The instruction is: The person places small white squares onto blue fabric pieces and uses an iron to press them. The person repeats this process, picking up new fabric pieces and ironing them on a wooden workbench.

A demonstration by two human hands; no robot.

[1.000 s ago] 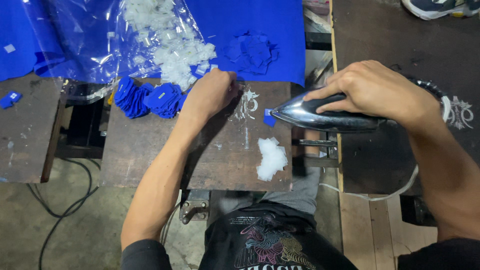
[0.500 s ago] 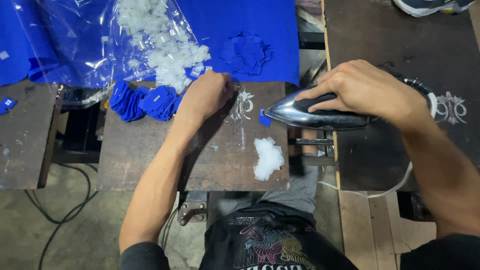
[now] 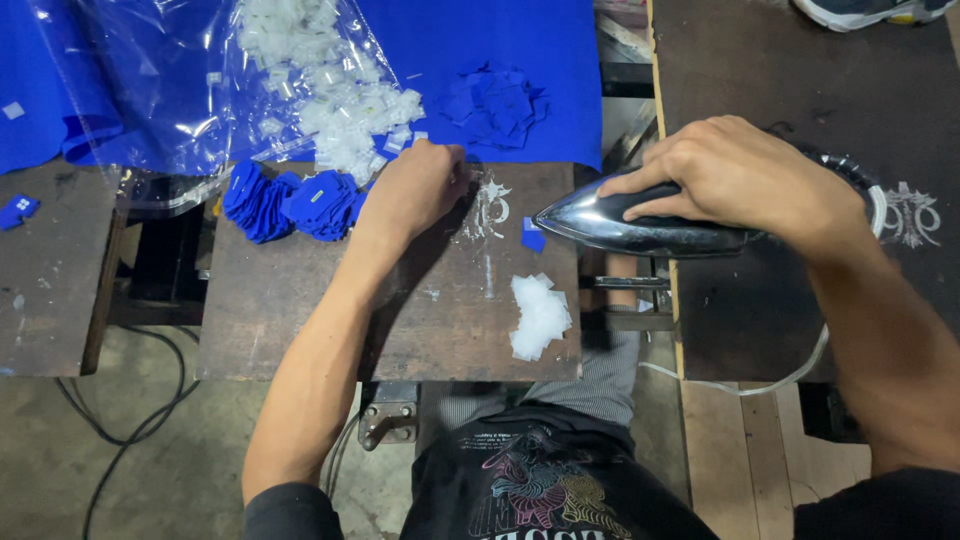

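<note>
While the dark wooden bench point(image 3: 300, 320) is seen from above, a blue cloth point(image 3: 480, 40) is spread along its far edge under a clear plastic bag of white pieces point(image 3: 320, 90); the iron point(image 3: 640, 225) is gripped firmly around its handle by the right hand point(image 3: 745, 175), its tip held just beside a small blue patch point(image 3: 533, 236); since a second ago, little has been shifted; the left hand point(image 3: 415, 185) is curled, fingers closed at the cloth's edge, what it holds cannot be told; a white heap point(image 3: 540, 315) lies nearer.

Black short-sleeved T-shirt point(image 3: 545, 490), multicoloured printed graphic on chest. Grey trousers point(image 3: 590, 385) at the lap. Forearms bare; no gloves, rings or watch.
</note>
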